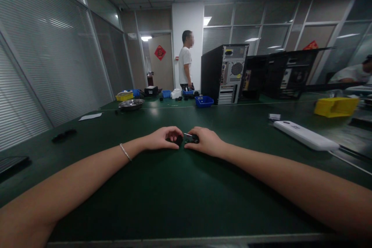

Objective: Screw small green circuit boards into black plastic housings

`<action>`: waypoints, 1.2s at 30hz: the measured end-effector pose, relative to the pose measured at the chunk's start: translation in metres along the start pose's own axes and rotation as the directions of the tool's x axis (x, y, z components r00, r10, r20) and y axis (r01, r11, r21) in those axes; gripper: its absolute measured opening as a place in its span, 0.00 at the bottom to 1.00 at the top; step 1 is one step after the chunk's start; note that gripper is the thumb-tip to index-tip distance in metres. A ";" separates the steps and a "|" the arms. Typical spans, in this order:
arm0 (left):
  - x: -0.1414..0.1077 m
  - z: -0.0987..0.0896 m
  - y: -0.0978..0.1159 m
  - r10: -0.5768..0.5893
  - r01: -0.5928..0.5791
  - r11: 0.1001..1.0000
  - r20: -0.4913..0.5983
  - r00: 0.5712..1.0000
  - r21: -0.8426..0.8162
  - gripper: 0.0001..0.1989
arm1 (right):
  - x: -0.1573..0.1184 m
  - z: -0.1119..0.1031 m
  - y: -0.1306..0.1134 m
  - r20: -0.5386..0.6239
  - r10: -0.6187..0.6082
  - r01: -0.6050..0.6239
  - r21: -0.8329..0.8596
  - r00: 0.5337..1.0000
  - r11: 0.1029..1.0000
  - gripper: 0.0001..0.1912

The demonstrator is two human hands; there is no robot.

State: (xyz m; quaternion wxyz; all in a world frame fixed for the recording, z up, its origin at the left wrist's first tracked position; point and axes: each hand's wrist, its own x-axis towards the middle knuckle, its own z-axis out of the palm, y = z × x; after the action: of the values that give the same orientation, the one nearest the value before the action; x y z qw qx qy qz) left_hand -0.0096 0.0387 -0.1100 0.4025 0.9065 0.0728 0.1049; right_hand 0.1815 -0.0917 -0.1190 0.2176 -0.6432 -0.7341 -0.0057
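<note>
Both hands rest close together at the middle of the green table [151, 193]. My left hand [159, 138] curls around a small black part [178, 140], which pokes out between thumb and fingers; its kind cannot be made out. Opposite it, my right hand [207, 142] is closed on a small dark piece [194, 138]. From that side a thin, shiny metal rod [188, 134] points left toward the black part. A narrow gap separates the fingertips of the two hands. The fingers and palms hide most of what is held.
A white power strip [305, 135] with a cable lies to the right, near a yellow bin [336, 107]. Computer towers [232, 73], a blue bin [204, 101] and a metal dish [131, 104] stand farther back. A person [185, 62] stands beyond the table.
</note>
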 end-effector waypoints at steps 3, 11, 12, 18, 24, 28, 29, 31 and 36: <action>0.002 0.002 -0.004 -0.016 0.012 0.994 -0.032 0.999 -0.110 0.23 | 0.002 0.002 -0.001 -0.009 0.008 -0.008 -0.057 1.000 0.998 0.20; 0.004 0.006 -0.006 -0.051 0.022 0.955 -0.090 0.995 -0.294 0.23 | 0.001 0.005 0.003 -0.040 -0.012 0.011 -0.024 0.999 1.000 0.13; 0.004 0.006 -0.005 -0.057 0.024 0.952 -0.100 0.993 -0.304 0.23 | 0.000 0.005 0.004 -0.058 -0.015 0.015 -0.004 0.998 1.000 0.13; 0.006 0.013 0.000 -0.058 0.006 0.932 -0.133 0.989 -0.362 0.24 | -0.003 0.001 0.002 -0.243 -0.063 0.097 0.129 0.968 0.987 0.12; 0.008 0.024 -0.002 -0.058 -0.004 0.931 -0.159 0.986 -0.365 0.25 | -0.006 0.000 -0.004 -0.296 -0.112 0.168 0.168 0.949 0.971 0.11; 0.008 0.025 0.000 -0.055 -0.013 0.934 -0.178 0.983 -0.357 0.24 | -0.007 0.000 -0.006 -0.303 -0.128 0.184 0.166 0.944 0.969 0.11; 0.008 0.025 0.000 -0.051 -0.019 0.935 -0.187 0.981 -0.355 0.24 | -0.007 0.000 -0.006 -0.303 -0.131 0.187 0.165 0.944 0.968 0.11; 0.008 0.026 0.001 -0.044 -0.031 0.938 -0.208 0.977 -0.345 0.23 | -0.007 0.000 -0.006 -0.304 -0.136 0.192 0.162 0.943 0.968 0.10; 0.007 0.028 0.001 -0.007 -0.057 0.968 -0.253 0.967 -0.245 0.21 | -0.007 0.002 -0.006 -0.303 -0.150 0.201 0.146 0.941 0.969 0.10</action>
State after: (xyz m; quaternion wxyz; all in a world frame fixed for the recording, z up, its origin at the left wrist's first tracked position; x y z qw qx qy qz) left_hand 0.0045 0.0198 -0.1264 0.4997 0.8286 0.0982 0.2326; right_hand 0.1757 -0.0986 -0.1217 0.3767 -0.5458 -0.7465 -0.0549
